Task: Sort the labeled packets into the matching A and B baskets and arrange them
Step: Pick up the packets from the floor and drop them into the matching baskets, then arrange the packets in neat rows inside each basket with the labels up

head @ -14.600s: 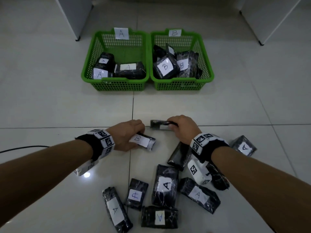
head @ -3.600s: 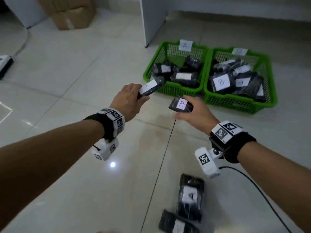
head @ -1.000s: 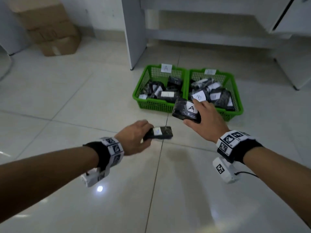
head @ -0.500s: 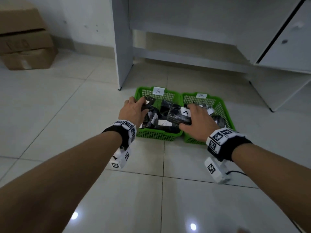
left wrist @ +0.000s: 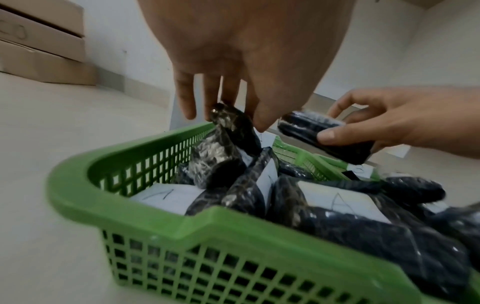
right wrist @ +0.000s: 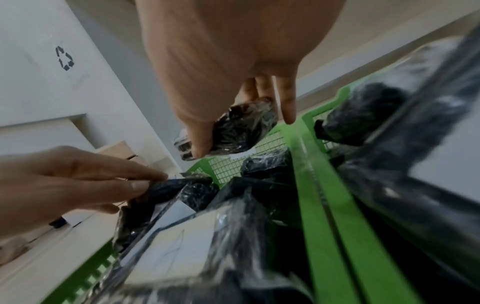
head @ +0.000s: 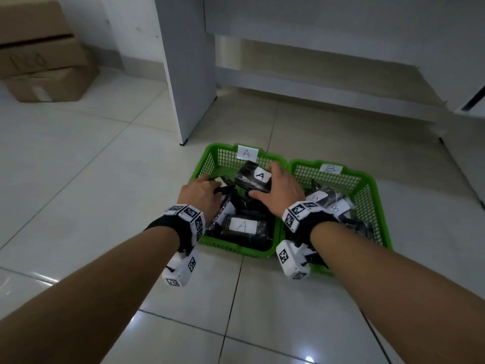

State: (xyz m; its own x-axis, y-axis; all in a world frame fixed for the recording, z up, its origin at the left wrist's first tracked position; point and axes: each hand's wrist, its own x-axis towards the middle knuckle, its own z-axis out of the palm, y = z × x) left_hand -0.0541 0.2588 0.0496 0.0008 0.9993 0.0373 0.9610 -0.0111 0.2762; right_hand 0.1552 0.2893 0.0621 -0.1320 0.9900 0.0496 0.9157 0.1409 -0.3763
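Note:
Two green baskets stand side by side on the floor: basket A (head: 210,164) on the left, basket B (head: 367,179) on the right, each holding several black wrapped packets. My left hand (head: 215,183) pinches a small black packet (left wrist: 233,127) by its upper end. That packet stands tilted on the pile at basket A's left side. My right hand (head: 262,179) grips a packet labelled A (head: 253,177) above the back of basket A (left wrist: 145,209), thumb on the near side and fingers round the far edge. Another A packet (head: 242,227) lies flat at the basket's front.
A white desk panel (head: 189,74) stands just behind basket A, with a low shelf rail behind both baskets. Cardboard boxes (head: 39,61) are stacked at the far left. A white cabinet (head: 472,101) is at the right. Pale floor tiles (head: 91,179) lie around the baskets.
Both hands carried their packets from the floor pile to the baskets. Since half a second ago they have moved in over basket A, and the left packet has come down onto the pile.

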